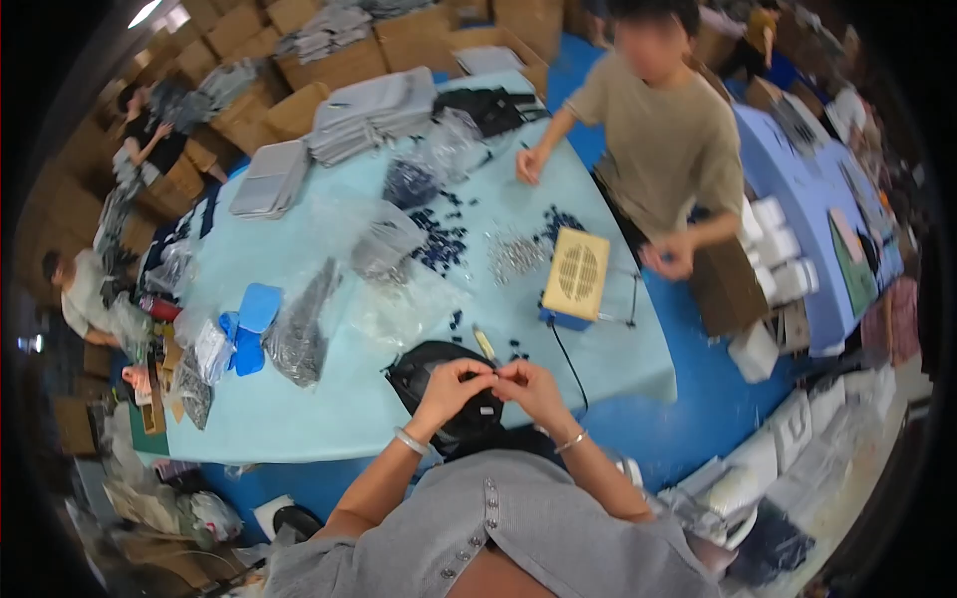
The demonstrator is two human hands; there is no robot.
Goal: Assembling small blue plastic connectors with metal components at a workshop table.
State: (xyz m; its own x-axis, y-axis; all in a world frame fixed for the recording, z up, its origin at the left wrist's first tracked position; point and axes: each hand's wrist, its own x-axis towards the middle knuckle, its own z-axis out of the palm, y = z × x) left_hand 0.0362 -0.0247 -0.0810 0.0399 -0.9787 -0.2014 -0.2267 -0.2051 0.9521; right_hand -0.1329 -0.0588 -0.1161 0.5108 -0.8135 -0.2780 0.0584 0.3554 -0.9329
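My left hand point(457, 391) and my right hand point(530, 389) meet at the fingertips over a black bag point(419, 371). Both pinch at the same spot. Whatever lies between the fingers is too small and too hidden to name. The bag rests at the near edge of the table, partly under my hands. Just beyond them lies a small yellow-handled tool point(483, 344), with a few dark bits beside it.
Piles of dark blue pieces point(439, 242) and silvery pieces point(515, 257) lie on the light blue table point(249, 414). A yellow-topped box point(576, 271) with a cord stands at right. Plastic bags point(304, 329) lie left. Across stands a co-worker point(668, 140); grey stacks point(369, 110) sit far back.
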